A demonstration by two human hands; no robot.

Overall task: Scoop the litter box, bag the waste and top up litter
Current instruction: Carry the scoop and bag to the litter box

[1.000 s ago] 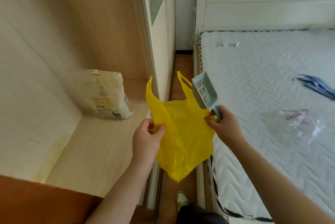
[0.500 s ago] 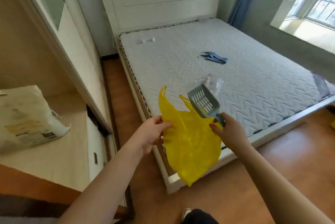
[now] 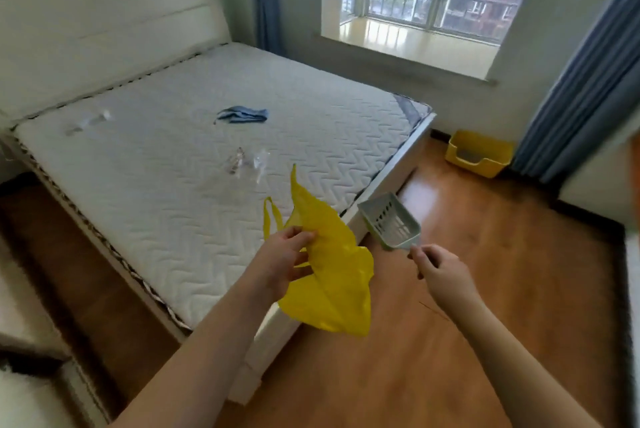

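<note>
I am looking across the room now, not into the closet. The litter bag on the shelf has gone out of my view, and the window and the far corner have come in. That means I am turning toward the job.

On the left, I am seeing the white bed (image 3: pixel 194 164) with a blue cloth (image 3: pixel 242 114) and some clear plastic bits (image 3: pixel 247 160) lying on it.

In the middle, my left hand (image 3: pixel 282 261) is pinching the yellow plastic bag (image 3: pixel 329 275) near its top. The bag is hanging loose and looks empty. A moment ago both hands were on the bag; now only the left one is holding it.

A little to the right, my right hand (image 3: pixel 438 266) is gripping the handle of the grey litter scoop (image 3: pixel 389 221), fingers curled round it. The scoop is now apart from the bag, out over the wood floor (image 3: pixel 485 306).

Far right, the yellow litter box (image 3: pixel 478 152) is sitting on the floor in the corner, beside the blue curtain (image 3: pixel 581 88). I think there is grey litter inside, but it is too far off to be sure. No scooping is done yet.
</note>
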